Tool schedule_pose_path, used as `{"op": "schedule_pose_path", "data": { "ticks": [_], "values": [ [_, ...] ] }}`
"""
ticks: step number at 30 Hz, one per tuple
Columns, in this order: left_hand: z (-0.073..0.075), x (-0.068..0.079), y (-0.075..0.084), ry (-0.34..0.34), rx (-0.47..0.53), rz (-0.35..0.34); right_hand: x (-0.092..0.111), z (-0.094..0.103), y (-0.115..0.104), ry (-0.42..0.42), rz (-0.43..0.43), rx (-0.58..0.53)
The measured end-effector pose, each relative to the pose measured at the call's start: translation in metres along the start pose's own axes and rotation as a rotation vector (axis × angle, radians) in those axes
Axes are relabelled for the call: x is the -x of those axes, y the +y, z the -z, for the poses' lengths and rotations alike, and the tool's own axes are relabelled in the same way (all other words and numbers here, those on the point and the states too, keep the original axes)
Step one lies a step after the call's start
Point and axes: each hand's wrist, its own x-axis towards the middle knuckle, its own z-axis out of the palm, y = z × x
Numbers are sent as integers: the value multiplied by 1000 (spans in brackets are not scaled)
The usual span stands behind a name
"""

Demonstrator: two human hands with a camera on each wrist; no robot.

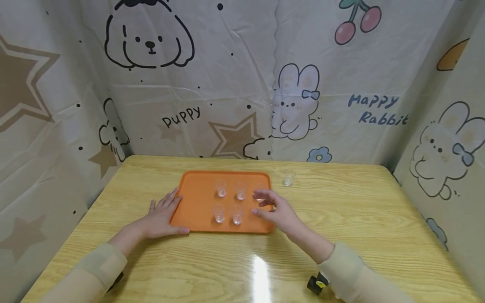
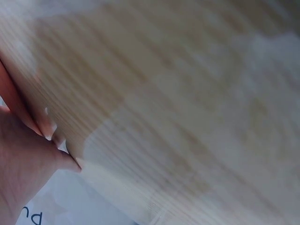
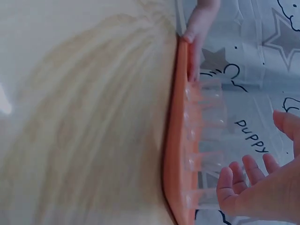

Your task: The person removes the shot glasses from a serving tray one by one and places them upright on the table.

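My left hand (image 1: pixel 161 219) lies at the left edge of an orange tray (image 1: pixel 197 198), fingers spread, thumb along its front corner. Several small clear glasses stand upright on the tray in two rows, among them a back-row glass (image 1: pixel 221 189) and a front-row glass (image 1: pixel 219 214). Over the tray's right side is my right hand (image 1: pixel 280 213), thumb and fingers apart with nothing between them. It partly covers the back-right glass (image 1: pixel 260 186) in the head view. In the right wrist view, my right hand (image 3: pixel 265 185) shows loosely bent fingers beside the glasses (image 3: pixel 206 161).
Another clear glass (image 1: pixel 289 179) stands on the wooden table (image 1: pixel 341 210), beyond the tray's back right corner. A printed cloth (image 1: pixel 227 97) hangs behind the table and along both sides. A dark wrist-camera piece (image 1: pixel 316 284) shows under my right sleeve.
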Motion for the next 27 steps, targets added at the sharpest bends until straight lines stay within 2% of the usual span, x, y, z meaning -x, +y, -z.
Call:
{"op": "schedule_pose_path", "data": {
  "ticks": [11,19,27],
  "values": [
    [1,-1,0,-7,-10,6,-13,-29,16,-133,-35,16],
    [1,0,0,-1,-7,-5,-30,-38,19,-154,-27,31],
    [1,0,1,1,-2,-5,-34,-42,18,-155,-18,42]
  ]
}}
